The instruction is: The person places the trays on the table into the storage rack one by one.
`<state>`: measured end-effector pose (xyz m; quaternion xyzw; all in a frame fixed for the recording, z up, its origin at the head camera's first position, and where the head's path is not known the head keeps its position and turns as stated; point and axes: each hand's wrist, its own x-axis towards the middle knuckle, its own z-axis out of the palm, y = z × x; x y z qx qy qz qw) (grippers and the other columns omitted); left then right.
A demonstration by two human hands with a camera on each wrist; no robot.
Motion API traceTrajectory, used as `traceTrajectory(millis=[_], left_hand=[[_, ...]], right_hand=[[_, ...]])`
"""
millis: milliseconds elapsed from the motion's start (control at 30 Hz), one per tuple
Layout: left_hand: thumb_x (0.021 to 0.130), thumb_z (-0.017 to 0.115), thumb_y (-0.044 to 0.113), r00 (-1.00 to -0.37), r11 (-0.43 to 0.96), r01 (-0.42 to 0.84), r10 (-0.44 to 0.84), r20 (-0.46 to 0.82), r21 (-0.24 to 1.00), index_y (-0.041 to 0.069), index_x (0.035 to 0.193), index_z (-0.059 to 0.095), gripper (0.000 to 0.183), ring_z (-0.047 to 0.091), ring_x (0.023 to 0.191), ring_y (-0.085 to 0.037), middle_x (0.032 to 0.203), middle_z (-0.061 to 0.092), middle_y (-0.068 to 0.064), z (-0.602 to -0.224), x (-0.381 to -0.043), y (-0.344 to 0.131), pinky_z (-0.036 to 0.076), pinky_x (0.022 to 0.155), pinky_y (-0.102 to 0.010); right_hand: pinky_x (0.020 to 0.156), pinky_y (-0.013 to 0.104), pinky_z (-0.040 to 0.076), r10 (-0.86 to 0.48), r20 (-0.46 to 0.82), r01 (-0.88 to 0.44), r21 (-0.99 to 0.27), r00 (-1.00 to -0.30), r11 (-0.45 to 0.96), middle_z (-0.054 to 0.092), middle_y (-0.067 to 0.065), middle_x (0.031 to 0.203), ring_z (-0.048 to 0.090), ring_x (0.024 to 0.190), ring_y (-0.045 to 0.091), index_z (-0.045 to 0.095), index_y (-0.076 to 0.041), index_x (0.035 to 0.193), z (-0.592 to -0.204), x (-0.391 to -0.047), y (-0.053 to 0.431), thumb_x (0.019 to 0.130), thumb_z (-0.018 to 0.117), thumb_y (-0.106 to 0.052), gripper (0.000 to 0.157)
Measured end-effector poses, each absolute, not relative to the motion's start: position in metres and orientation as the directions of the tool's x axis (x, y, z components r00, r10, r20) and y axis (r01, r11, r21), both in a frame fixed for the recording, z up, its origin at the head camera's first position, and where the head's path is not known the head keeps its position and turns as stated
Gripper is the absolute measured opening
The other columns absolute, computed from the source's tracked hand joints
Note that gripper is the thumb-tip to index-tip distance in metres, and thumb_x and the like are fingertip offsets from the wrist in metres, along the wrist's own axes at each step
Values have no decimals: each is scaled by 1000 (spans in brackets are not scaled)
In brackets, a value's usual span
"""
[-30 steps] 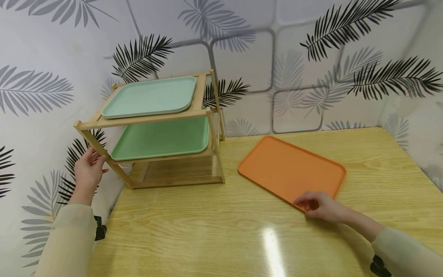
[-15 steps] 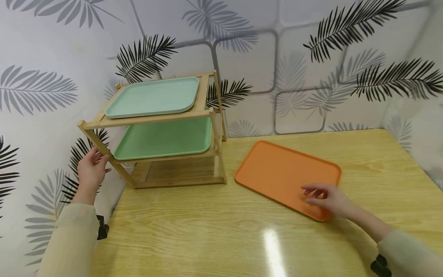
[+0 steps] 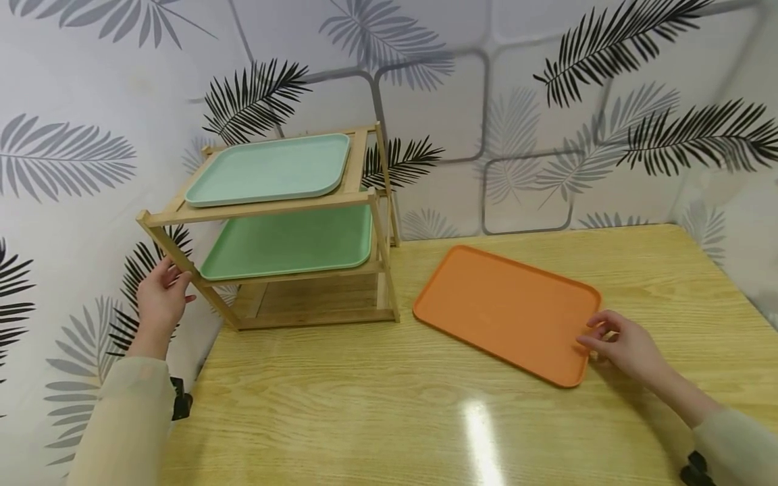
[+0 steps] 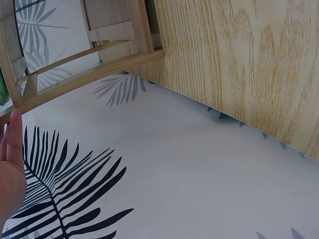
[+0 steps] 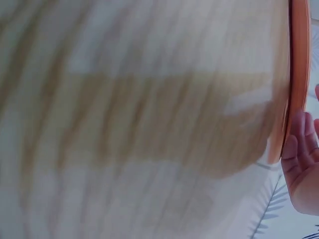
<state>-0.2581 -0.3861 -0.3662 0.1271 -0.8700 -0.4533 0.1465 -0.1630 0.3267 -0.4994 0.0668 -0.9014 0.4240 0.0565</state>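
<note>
In the head view my left hand (image 3: pixel 163 300) grips the left front leg of a two-tier wooden rack (image 3: pixel 273 315), fingers behind the post. The left wrist view shows a fingertip (image 4: pixel 16 117) against the rack's wood. A pale mint tray (image 3: pixel 267 170) lies on the upper tier and a green tray (image 3: pixel 292 239) on the lower one. An orange tray (image 3: pixel 504 307) lies flat on the table, angled to the right of the rack. At its right short edge is my right hand (image 3: pixel 629 347), fingers loosely bent and thumb at the rim, with a gap between them.
The wood-grain table (image 3: pixel 340 398) runs under the rack and orange tray. Behind stands a wall (image 3: pixel 425 202) with a leaf pattern, which continues down the left side past the table's edge. Light glares off the front of the tabletop.
The orange tray has turned slightly, its near right corner coming closer. My right hand has left the tray's front edge and moved right to its short edge. The left hand stays on the rack.
</note>
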Motion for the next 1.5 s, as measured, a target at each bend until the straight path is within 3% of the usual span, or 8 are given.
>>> traceTrajectory(millis=[200, 633, 900, 1033, 1167, 1367, 1500], left_hand=[[103, 46, 16, -920, 548, -108, -371, 126, 829, 21, 155, 27, 55, 50, 125, -32, 145, 44, -16, -366, -256, -386, 55, 64, -16], [103, 46, 16, -921, 559, -108, -368, 129, 822, 21, 155, 25, 56, 50, 125, -32, 145, 44, -17, -367, -254, -386, 56, 65, -17], [103, 46, 15, -922, 553, -89, -361, 141, 829, 21, 155, 26, 56, 50, 125, -33, 145, 44, -17, -366, -255, -386, 54, 63, -14], [103, 46, 15, -921, 552, -90, -362, 141, 829, 21, 155, 26, 56, 50, 126, -33, 145, 44, -17, -366, -254, -386, 54, 62, -14], [103, 46, 15, -922, 554, -91, -361, 140, 828, 22, 155, 25, 56, 50, 125, -32, 145, 44, -17, -366, -255, -386, 54, 62, -14], [103, 46, 15, -924, 554, -79, -352, 148, 829, 22, 155, 26, 56, 50, 125, -32, 144, 45, -18, -365, -257, -385, 55, 64, -15], [103, 46, 14, -926, 560, -69, -344, 156, 825, 20, 155, 26, 56, 50, 125, -33, 144, 45, -19, -365, -257, -383, 55, 64, -16]], right_hand=[[53, 24, 45, -81, 113, -137, -686, -990, 715, 57, 3, 81, 55, 66, 6, 56, -2, 100, -501, -161, 326, 83, 79, -24, 36], [55, 22, 48, -58, 176, -161, -656, -983, 737, 63, 13, 87, 59, 69, 9, 55, 8, 109, -499, -168, 336, 83, 76, -6, 36], [55, 22, 51, -34, 168, -135, -633, -985, 763, 65, 22, 93, 66, 78, 31, 55, 12, 117, -498, -172, 343, 86, 74, -6, 41], [56, 23, 52, -29, 150, -118, -624, -988, 773, 67, 23, 97, 67, 83, 36, 56, 13, 122, -498, -172, 343, 87, 74, -11, 46], [60, 26, 53, -31, 117, -97, -611, -993, 786, 68, 22, 97, 67, 85, 37, 57, 14, 123, -499, -170, 343, 87, 75, -17, 51], [58, 24, 50, -14, 116, -83, -608, -993, 790, 69, 13, 86, 66, 80, 32, 58, 13, 123, -499, -167, 342, 89, 71, -13, 44], [56, 24, 50, -20, 110, -84, -614, -994, 785, 69, 14, 86, 66, 77, 30, 58, 13, 123, -499, -164, 344, 91, 69, -13, 43]])
